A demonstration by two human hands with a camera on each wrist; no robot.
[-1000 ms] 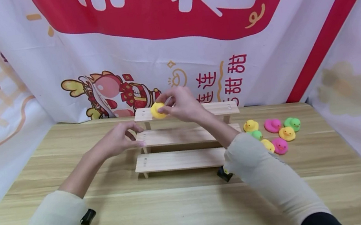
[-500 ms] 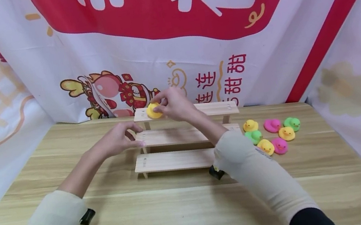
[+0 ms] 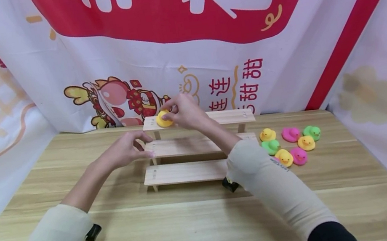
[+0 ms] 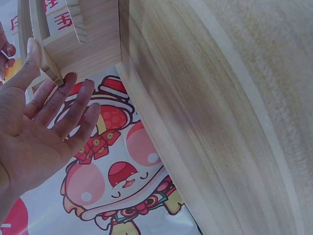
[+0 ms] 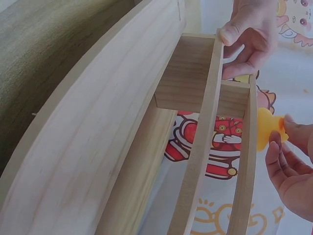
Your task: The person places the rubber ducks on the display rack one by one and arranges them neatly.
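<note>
A three-step wooden shelf (image 3: 190, 171) stands on the table before the backdrop. My left hand (image 3: 127, 149) grips the left end of its middle step. In the right wrist view the thumb of that left hand (image 5: 254, 39) lies on the board's top, with fingers below. My right hand (image 3: 188, 113) pinches a small yellow rubber duck (image 3: 163, 121) at the left end of the top step. Seen in the right wrist view, the duck (image 5: 265, 126) meets the top board's surface, thumb and fingertips around its head.
Right of the shelf, several rubber ducks in yellow (image 3: 306, 143), pink (image 3: 291, 134) and green (image 3: 312, 133) sit grouped on the wooden table (image 3: 196, 231). A printed cloth (image 3: 149, 38) hangs close behind the shelf, with side cloths left and right.
My right hand has moved slightly left and down with the yellow duck, bringing it onto the top step's left end. The left hand has kept its place on the middle step.
</note>
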